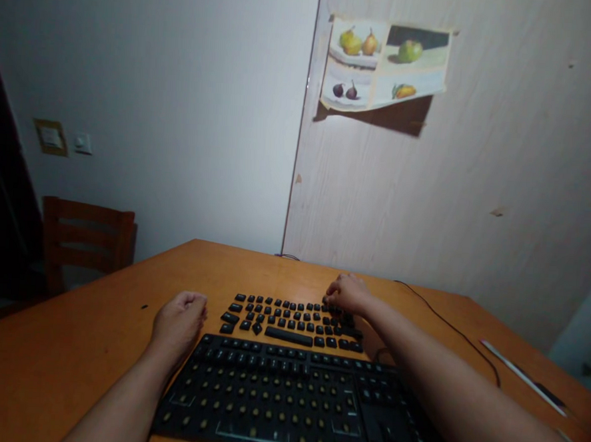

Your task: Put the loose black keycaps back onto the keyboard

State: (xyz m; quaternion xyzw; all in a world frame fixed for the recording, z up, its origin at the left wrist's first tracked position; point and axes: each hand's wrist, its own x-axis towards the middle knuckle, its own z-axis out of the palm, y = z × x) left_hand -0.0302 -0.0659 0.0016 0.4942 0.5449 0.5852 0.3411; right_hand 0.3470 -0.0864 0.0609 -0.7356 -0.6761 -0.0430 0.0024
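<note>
A black keyboard base with its keycaps removed lies at the near edge of an orange wooden table, small yellowish switch stems showing. Beyond it, several loose black keycaps are laid out in rows on the tabletop. My left hand rests on the table left of the keycaps, curled into a loose fist with nothing visible in it. My right hand reaches over the far right end of the keycap rows, fingers pinched together on a keycap there.
A black cable runs across the table's right side. A thin white stick-like object lies near the right edge. A wooden chair stands at the left. A fruit picture hangs on the wall panel.
</note>
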